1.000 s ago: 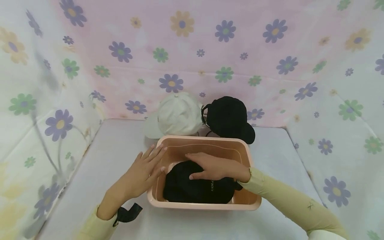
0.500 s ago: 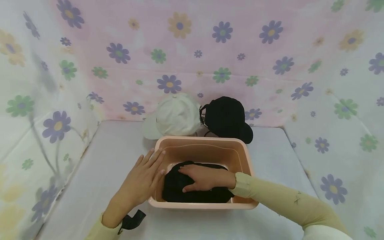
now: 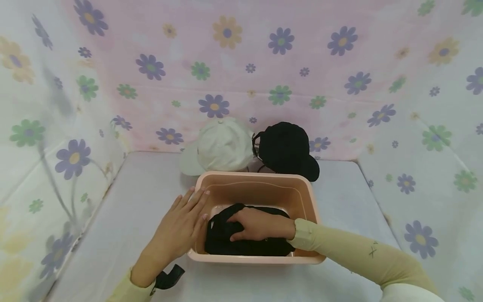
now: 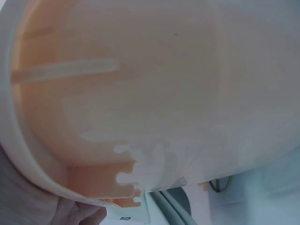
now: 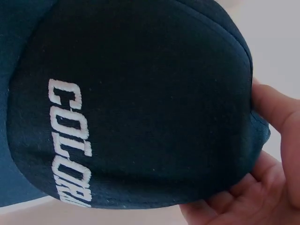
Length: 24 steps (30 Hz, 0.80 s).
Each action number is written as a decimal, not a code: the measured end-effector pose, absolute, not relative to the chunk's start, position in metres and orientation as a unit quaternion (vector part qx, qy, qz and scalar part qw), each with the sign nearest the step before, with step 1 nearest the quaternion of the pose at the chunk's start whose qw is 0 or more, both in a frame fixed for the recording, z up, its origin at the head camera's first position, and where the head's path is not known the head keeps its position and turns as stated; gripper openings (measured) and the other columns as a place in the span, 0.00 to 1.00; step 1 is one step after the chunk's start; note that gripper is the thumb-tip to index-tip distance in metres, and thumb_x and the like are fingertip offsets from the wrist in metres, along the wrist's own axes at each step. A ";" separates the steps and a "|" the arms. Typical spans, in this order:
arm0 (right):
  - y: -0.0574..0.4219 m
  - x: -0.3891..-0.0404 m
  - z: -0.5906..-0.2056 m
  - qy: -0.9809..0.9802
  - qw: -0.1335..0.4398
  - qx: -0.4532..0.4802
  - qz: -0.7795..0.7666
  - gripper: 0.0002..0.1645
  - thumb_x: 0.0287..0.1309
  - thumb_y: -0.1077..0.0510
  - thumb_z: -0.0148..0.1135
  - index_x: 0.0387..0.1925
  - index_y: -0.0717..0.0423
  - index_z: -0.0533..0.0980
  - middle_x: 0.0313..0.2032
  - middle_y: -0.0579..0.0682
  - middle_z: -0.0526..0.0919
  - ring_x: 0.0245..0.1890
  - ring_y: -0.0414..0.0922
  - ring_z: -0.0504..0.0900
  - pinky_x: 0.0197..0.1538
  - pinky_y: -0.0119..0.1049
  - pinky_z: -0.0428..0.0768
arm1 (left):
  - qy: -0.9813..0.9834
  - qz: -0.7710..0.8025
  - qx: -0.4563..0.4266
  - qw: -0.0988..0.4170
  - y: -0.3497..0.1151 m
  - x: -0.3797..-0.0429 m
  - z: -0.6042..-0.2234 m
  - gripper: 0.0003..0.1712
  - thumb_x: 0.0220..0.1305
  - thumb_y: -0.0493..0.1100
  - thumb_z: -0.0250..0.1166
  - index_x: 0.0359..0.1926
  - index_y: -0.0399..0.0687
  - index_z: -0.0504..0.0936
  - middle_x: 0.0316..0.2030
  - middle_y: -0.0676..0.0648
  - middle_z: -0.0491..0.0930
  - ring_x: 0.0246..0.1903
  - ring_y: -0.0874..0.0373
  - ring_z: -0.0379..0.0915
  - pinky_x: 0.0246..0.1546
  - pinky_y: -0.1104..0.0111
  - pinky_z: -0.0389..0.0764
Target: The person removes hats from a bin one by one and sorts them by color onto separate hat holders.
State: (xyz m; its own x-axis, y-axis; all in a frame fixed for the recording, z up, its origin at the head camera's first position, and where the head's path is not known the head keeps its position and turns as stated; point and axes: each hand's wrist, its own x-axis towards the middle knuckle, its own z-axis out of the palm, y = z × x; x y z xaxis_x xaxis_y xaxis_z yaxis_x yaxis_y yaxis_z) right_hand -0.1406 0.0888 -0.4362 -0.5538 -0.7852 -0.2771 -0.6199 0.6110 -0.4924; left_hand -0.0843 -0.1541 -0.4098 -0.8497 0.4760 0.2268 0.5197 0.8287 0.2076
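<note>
A black cap (image 3: 249, 247) lies inside a peach plastic bin (image 3: 256, 259). My right hand (image 3: 260, 224) grips the cap from above, near the bin's left half. In the right wrist view the cap's crown (image 5: 154, 108) carries white raised lettering, and the thumb (image 5: 274, 105) and fingers bend around its edge. My left hand (image 3: 179, 226) rests along the bin's left rim with fingers stretched out. The left wrist view is mostly filled by the bin's pale wall (image 4: 154, 93), with part of the hand at the lower left.
Behind the bin stand a white cap (image 3: 225, 144) on the left and another black cap (image 3: 284, 147) on the right, side by side. Flower-patterned cloth (image 3: 241, 75) walls the white table (image 3: 151, 180) at the back and sides.
My right hand has come down and leftward onto the black cap in the bin and now grips it. The left hand has stayed at the left rim.
</note>
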 end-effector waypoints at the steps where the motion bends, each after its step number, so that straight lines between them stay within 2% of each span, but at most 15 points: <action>1: 0.088 -0.141 -0.436 0.865 0.242 -0.405 -0.172 0.28 0.64 0.47 0.70 0.61 0.55 0.81 0.56 0.46 0.85 0.54 0.38 0.83 0.59 0.32 0.80 | -0.953 -0.133 -0.260 0.083 -0.154 -0.084 -0.409 0.32 0.76 0.46 0.56 0.75 0.40 0.65 0.74 0.40 0.64 0.74 0.37 0.57 0.70 0.40 0.62; 11: 0.090 -0.146 -0.431 0.849 0.239 -0.418 -0.220 0.19 0.63 0.54 0.71 0.54 0.55 0.85 0.49 0.46 0.88 0.47 0.36 0.84 0.51 0.27 0.81 | -0.956 -0.133 -0.252 0.073 -0.153 -0.083 -0.407 0.32 0.78 0.46 0.55 0.76 0.40 0.63 0.75 0.41 0.63 0.75 0.38 0.55 0.71 0.41 0.61; 19: 0.101 -0.147 -0.424 0.841 0.234 -0.421 -0.245 0.20 0.63 0.57 0.70 0.56 0.58 0.83 0.52 0.50 0.88 0.51 0.42 0.85 0.53 0.28 0.81 | -0.957 -0.138 -0.246 0.069 -0.151 -0.083 -0.409 0.32 0.78 0.46 0.54 0.76 0.41 0.63 0.75 0.41 0.62 0.76 0.38 0.53 0.71 0.40 0.61; 24: 0.107 -0.147 -0.419 0.839 0.232 -0.415 -0.265 0.19 0.63 0.60 0.70 0.56 0.58 0.84 0.51 0.50 0.88 0.51 0.41 0.85 0.52 0.28 0.81 | -0.957 -0.136 -0.246 0.071 -0.152 -0.083 -0.409 0.32 0.77 0.46 0.55 0.77 0.42 0.63 0.76 0.41 0.62 0.76 0.38 0.53 0.71 0.40 0.60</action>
